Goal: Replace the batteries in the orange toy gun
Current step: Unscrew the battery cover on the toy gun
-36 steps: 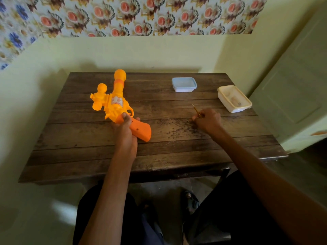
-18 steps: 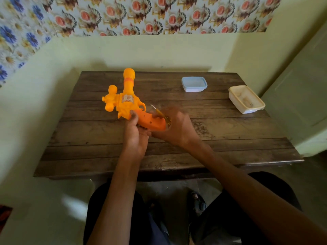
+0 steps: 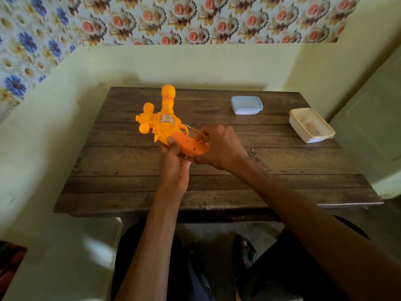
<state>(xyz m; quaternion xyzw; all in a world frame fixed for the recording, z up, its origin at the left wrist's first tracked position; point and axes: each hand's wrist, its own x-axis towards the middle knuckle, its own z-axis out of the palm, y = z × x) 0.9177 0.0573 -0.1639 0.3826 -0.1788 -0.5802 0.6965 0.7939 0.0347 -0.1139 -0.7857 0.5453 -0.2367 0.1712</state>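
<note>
The orange toy gun [image 3: 166, 120] lies on the dark wooden table [image 3: 217, 181], barrel pointing away from me. Its darker orange handle [image 3: 192, 146] faces up and shows small holes. My left hand [image 3: 175, 168] grips the handle from below, thumb on its top edge. My right hand [image 3: 219, 146] pinches a thin yellow-handled screwdriver [image 3: 196, 132] right over the handle, beside the trigger guard. The screwdriver's tip is hidden by my fingers.
A light blue lidded box [image 3: 247, 104] stands at the back of the table. A cream open container [image 3: 311, 124] with something small inside sits at the right edge. Pale walls close in behind and to the left; a door is to the right.
My right hand has moved from the table's right side to the gun's handle with the screwdriver. My left hand has kept its grip on the handle.
</note>
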